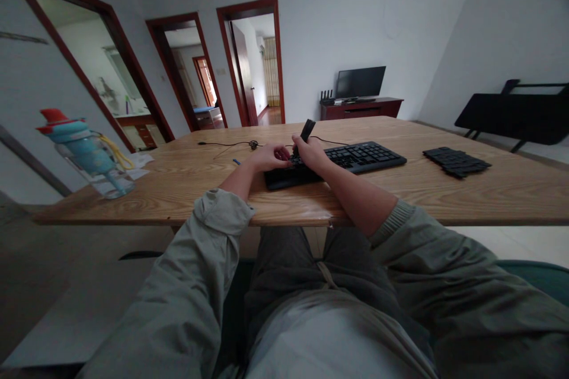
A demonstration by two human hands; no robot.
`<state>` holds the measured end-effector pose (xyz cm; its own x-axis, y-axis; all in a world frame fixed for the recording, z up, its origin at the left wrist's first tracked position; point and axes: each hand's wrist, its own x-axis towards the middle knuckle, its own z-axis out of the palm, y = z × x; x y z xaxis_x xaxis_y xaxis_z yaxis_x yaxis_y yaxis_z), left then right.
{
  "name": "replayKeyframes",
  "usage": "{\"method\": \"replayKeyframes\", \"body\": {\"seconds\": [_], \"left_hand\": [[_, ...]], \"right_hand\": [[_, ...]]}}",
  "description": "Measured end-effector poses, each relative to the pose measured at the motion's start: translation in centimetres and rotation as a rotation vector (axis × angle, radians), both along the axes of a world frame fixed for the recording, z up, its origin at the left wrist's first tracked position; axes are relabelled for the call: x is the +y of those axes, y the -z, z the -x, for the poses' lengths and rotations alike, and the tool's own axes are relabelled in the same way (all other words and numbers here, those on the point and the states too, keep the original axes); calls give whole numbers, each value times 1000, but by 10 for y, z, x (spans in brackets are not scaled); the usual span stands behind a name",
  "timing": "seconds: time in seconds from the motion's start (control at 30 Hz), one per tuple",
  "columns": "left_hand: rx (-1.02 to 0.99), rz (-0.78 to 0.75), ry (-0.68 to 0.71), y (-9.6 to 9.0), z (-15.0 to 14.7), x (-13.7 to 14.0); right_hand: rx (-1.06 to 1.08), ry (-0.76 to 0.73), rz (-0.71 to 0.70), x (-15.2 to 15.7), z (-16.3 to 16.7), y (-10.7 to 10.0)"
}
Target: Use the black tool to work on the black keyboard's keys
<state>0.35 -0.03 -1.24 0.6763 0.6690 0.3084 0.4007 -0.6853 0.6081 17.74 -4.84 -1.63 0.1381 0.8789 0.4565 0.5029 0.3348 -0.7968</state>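
A black keyboard lies on the wooden table in front of me, with a wide palm rest along its near edge. My right hand is closed round a black flat-handled tool, tilted over the left part of the keys. The tool's lower end is hidden by my fingers. At the keyboard's left end rests my left hand, its fingers bent and the thumb apart from them. I see nothing held in it, though the fingertips are partly hidden against the keys.
A pile of flat black pieces lies right of the keyboard. A blue bottle with a red top stands at the table's left, by white papers. A thin black cable and a small blue item lie behind my left hand.
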Motion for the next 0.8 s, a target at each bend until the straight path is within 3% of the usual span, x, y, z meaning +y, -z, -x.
{"method": "replayKeyframes", "body": {"seconds": [0.8], "left_hand": [[3, -13, 17, 3, 3, 6]], "right_hand": [[-210, 113, 29, -10, 3, -8]]}}
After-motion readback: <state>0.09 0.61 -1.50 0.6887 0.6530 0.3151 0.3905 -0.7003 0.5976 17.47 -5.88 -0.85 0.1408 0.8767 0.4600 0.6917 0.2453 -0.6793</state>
